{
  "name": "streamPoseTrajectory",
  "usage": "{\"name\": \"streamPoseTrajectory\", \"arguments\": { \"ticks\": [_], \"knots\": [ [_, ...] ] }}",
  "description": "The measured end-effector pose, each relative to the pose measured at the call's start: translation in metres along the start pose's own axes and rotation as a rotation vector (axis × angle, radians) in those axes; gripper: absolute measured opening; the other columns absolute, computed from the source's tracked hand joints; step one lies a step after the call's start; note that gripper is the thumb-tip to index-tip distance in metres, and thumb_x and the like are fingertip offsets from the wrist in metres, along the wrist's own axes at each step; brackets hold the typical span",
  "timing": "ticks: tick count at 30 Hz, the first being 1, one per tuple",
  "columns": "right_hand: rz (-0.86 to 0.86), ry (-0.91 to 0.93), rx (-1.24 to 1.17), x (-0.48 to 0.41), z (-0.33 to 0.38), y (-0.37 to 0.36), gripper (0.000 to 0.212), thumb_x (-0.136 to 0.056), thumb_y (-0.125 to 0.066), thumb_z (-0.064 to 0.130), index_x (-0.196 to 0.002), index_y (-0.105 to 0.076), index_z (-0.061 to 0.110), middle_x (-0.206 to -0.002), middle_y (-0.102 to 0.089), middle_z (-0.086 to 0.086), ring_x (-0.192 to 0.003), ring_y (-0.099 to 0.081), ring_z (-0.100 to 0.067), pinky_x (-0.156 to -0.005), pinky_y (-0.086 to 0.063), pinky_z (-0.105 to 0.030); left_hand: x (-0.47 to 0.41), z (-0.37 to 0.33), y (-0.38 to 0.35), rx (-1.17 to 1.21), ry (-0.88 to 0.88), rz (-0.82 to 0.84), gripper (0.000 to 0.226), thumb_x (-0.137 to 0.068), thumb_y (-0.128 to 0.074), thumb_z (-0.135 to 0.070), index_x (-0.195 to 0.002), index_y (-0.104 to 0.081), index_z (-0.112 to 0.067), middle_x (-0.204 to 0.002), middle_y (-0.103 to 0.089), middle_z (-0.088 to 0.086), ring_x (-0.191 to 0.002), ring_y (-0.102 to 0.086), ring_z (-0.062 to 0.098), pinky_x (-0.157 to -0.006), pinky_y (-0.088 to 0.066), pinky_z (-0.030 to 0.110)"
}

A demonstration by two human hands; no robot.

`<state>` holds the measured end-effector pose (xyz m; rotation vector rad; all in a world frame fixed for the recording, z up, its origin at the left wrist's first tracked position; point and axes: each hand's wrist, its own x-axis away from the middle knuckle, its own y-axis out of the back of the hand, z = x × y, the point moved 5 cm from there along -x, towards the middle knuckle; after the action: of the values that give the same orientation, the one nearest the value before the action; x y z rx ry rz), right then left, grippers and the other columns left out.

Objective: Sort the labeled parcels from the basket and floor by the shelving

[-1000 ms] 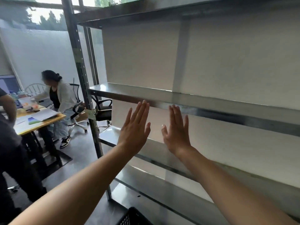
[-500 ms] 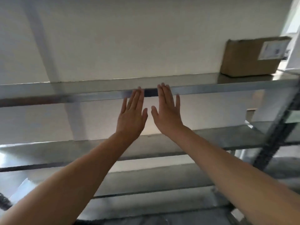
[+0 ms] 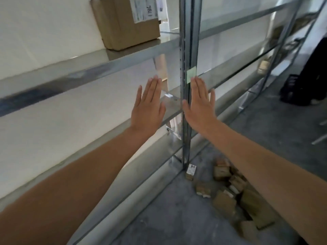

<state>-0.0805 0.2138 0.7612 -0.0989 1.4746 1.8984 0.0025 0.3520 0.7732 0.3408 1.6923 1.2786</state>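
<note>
Small brown cardboard parcels with white labels (image 3: 228,188) heaped on grey concrete floor (image 3: 173,218) at lower right of frame, well below and right of both hands, beneath the right forearm. Right hand (image 3: 199,101) likely nearer. Left hand (image 3: 147,105) centre frame. Both flat, fingers straight, fully spread, holding nothing, raised before the grey metal shelving upright (image 3: 188,50). Larger labelled brown carton (image 3: 123,22) shelved upper left.
</note>
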Motion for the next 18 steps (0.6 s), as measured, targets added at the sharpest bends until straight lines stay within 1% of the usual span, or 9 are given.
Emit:
{"name": "streamPoseTrajectory", "arguments": {
  "ticks": [6, 11, 15, 18],
  "knots": [
    [0.003, -0.148, 0.117, 0.007, -0.06, 0.014, 0.07, -0.102, -0.036, 0.031, -0.157, 0.001, 0.012, -0.166, 0.005, -0.002, -0.151, 0.009, -0.014, -0.121, 0.007, -0.051, -0.043, -0.046, -0.052, 0.19, -0.157, 0.027, 0.059, -0.105, -0.027, -0.027, -0.157, -0.007, -0.01, -0.166, -0.004, 0.004, -0.153, 0.001, 0.017, -0.124, -0.001, 0.041],
    [-0.056, -0.309, 0.215, -0.014, -0.092, 0.038, 0.069, -0.102, -0.038, 0.03, -0.158, 0.0, 0.013, -0.166, 0.004, 0.001, -0.151, 0.008, -0.012, -0.121, 0.009, -0.046, -0.079, -0.067, -0.081, 0.326, -0.321, 0.06, 0.06, -0.105, -0.031, -0.026, -0.157, -0.007, -0.009, -0.166, -0.004, 0.005, -0.153, 0.002, 0.016, -0.124, 0.001, 0.04],
    [-0.048, -0.383, 0.267, -0.022, -0.1, 0.025, 0.07, -0.102, -0.039, 0.03, -0.158, 0.0, 0.013, -0.166, 0.004, 0.0, -0.151, 0.009, -0.013, -0.121, 0.009, -0.047, -0.097, -0.08, -0.106, 0.407, -0.413, 0.094, 0.06, -0.105, -0.029, -0.029, -0.157, -0.006, -0.009, -0.166, -0.004, 0.005, -0.153, 0.001, 0.017, -0.124, 0.001, 0.041],
    [-0.03, -0.44, 0.299, -0.017, -0.107, 0.005, 0.071, -0.101, -0.038, 0.032, -0.158, 0.0, 0.014, -0.166, 0.003, 0.001, -0.151, 0.009, -0.012, -0.119, 0.012, -0.046, -0.098, -0.085, -0.128, 0.442, -0.483, 0.132, 0.06, -0.106, -0.027, -0.03, -0.157, -0.004, -0.009, -0.166, 0.0, 0.005, -0.152, 0.004, 0.015, -0.124, 0.001, 0.041]
  ]
}}
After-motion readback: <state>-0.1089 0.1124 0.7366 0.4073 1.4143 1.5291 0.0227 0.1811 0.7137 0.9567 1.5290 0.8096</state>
